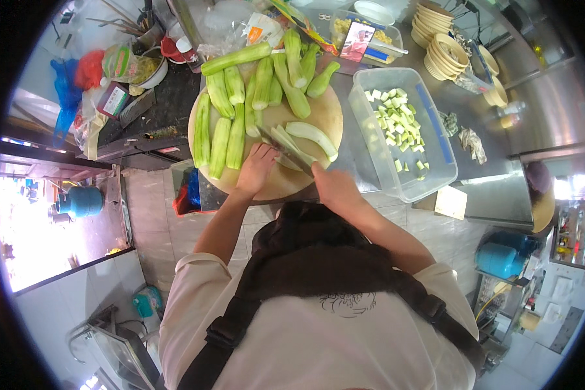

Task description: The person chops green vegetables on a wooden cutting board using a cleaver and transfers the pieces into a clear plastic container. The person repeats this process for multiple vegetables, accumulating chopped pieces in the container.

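Note:
My right hand (335, 186) grips the handle of a kitchen knife, and its blade (292, 155) slants across a round cutting board (321, 107). Beside the blade, my left hand (259, 165) rests low with fingertips bent towards it; whatever lies under those fingers is hidden. Long pale strips of cut gourd (285, 139) lie along the far side of the blade. A curved, pale gourd piece (314, 137) sits to their right. Several peeled green gourds, apparently luffa (219, 146), cover the left and back of the board.
Right of the board stands a clear plastic tub (407, 190) holding diced gourd (397, 122). A phone (357, 41) leans upright at the back before a food container (395, 36). Stacked bowls (446, 56) stand back right. A cleaver-like blade (137, 107) lies on the dark left counter (175, 105).

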Demonstrator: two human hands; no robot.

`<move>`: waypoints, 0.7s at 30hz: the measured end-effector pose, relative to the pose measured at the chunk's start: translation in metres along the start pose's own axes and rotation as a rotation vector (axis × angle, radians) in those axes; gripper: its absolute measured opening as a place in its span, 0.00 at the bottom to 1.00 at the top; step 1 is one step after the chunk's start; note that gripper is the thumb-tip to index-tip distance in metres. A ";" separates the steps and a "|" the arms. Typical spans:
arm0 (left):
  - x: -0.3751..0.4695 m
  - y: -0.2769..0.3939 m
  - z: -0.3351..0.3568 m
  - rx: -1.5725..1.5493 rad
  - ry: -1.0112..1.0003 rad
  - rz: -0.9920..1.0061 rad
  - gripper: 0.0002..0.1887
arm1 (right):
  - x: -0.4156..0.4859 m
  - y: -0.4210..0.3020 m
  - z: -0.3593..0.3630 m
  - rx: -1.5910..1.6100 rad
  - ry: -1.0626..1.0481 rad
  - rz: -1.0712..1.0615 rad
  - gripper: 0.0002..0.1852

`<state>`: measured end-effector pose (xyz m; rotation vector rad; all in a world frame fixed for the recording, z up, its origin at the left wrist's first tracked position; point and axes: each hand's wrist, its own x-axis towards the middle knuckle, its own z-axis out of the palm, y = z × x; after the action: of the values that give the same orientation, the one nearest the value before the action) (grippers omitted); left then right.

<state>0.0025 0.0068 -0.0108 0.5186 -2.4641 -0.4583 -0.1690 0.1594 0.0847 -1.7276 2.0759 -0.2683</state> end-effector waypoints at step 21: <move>0.067 0.015 0.060 0.154 0.001 -0.138 0.13 | 0.016 0.076 -0.005 -0.271 0.145 0.034 0.12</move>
<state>-0.0882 0.0018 -0.0196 0.7555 -2.4853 -0.3232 -0.2410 0.1588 0.0548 -1.8724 2.3343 -0.1075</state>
